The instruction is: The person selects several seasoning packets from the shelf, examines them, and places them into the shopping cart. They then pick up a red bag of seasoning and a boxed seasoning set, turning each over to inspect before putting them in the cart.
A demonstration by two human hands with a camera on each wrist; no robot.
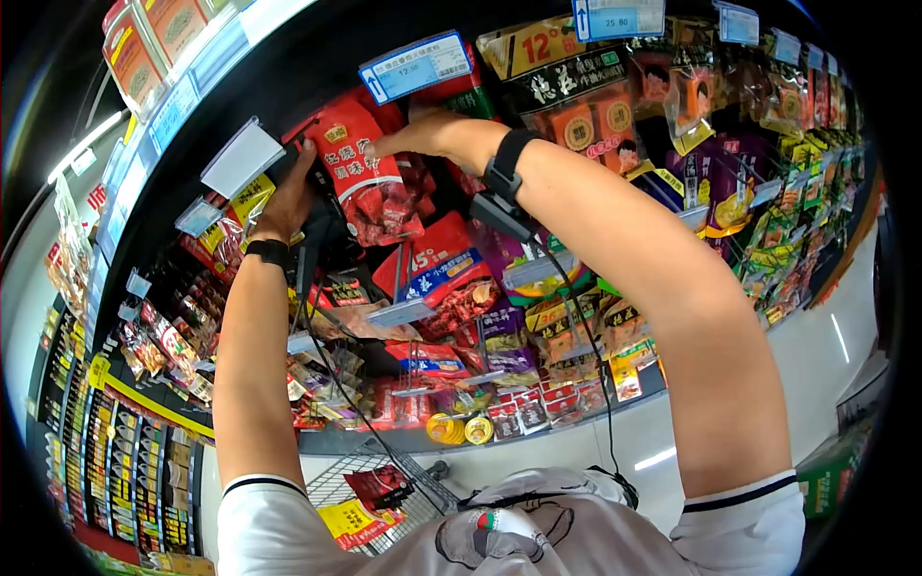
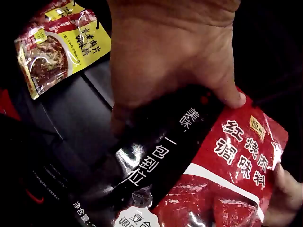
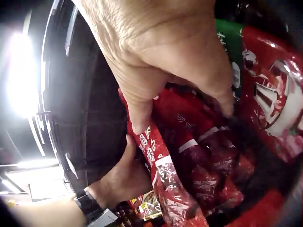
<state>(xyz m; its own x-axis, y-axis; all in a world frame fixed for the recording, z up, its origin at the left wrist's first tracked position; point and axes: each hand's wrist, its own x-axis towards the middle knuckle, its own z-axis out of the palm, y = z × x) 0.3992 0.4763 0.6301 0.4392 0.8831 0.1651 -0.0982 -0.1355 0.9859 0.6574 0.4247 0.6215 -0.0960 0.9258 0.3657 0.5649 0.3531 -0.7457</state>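
A red seasoning packet (image 1: 360, 178) hangs between the two hands, its front toward me. My right hand (image 1: 442, 136) pinches its upper right edge; in the right wrist view the thumb of that hand (image 3: 161, 52) lies on the red packet (image 3: 165, 177), with fingers spread behind it near more red packets (image 3: 208, 161). At the other side is my left hand (image 1: 288, 197). The left wrist view shows this hand (image 2: 175, 52) spread over a black packet surface (image 2: 156, 151), thumb tip at the red packet's top edge (image 2: 253, 142); its other fingertips are hidden.
Price tags (image 1: 415, 67) stick out above and a blank white card (image 1: 242, 156) at the left. Hanging packets (image 1: 451, 278) and tag-ended hooks fill the rack below. A wire cart (image 1: 423, 475) with a few packets (image 1: 355, 520) stands near my body. Cables hang from both wrists.
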